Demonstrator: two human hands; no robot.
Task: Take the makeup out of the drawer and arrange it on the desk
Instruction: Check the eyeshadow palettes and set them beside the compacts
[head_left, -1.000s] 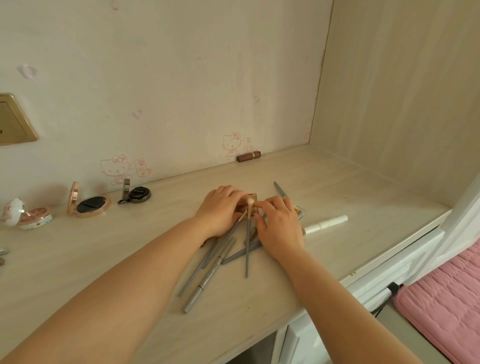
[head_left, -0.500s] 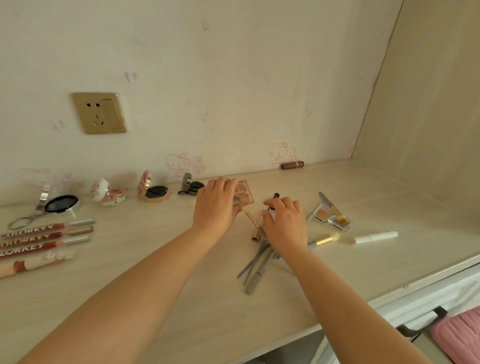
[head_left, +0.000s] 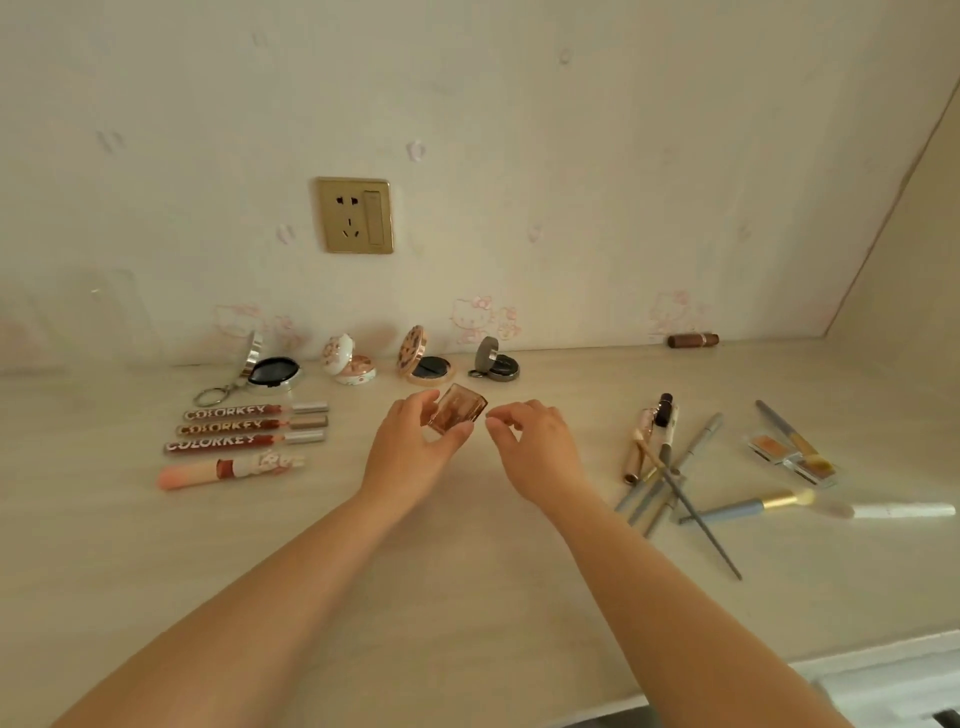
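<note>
A pale wood-grain desk runs wall to wall, backed by a cream wall dotted with faded cartoon-cat stickers and a gold power socket. A matching wood panel closes the desk on the right.

At the centre, the left hand pinches a small brown translucent palette between thumb and fingers, tilted and lifted just off the desk. The right hand hovers just right of it, fingers loosely curled, holding nothing.

Along the far edge stand four open compacts in a row, the leftmost with a key ring. Near them on the left lie three lip tubes marked COLORKEY, side by side, and a pink tube just nearer. A brown lipstick lies against the wall at far right.

To the right of the hands a loose heap of grey pencils and brushes crosses itself; farther right are two small square eyeshadow pans, a blue-handled brush and a white tube. A white drawer front shows at the near right corner.
</note>
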